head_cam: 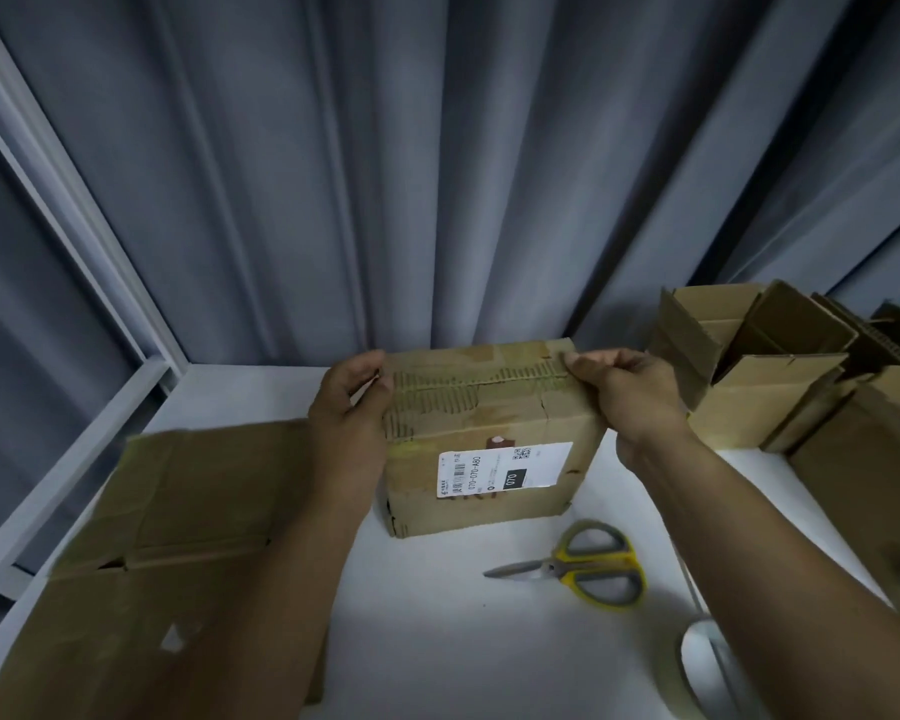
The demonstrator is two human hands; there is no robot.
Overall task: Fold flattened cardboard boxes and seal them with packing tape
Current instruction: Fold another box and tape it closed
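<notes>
Cardboard, brown and worn: the folded box (489, 439) stands mid-table toward the far edge, its back close to the grey curtain (437, 174). Its top face is torn, with corrugation exposed along the centre seam. A white shipping label (505, 470) sits on the near face, its print turned sideways.

Left hand (352, 407) is at the box's top left edge, fingers curled round it, gripping. Right hand (630, 392) is at the top right corner, thumb and fingertips pinching the far edge. Cannot tell whether a tape strip runs between the hands.

Flattened cardboard (167, 537) lies left of the box, passing under the left forearm and covering the left side of the white table (437, 641). A white window frame (74, 226) runs along that side.

Scissors (583, 563), with yellow and grey handles and blades closed and pointing left, lie on bare table in front of the box and to its right, apart from it. A tape roll (707, 672) sits near right, beside the right forearm and partly cut off by the picture's edge.

Opened boxes (759, 366) crowd the right side, and only a narrow gap separates the nearest from the folded box. Open room is the bare strip between the forearms, in front of the box.
</notes>
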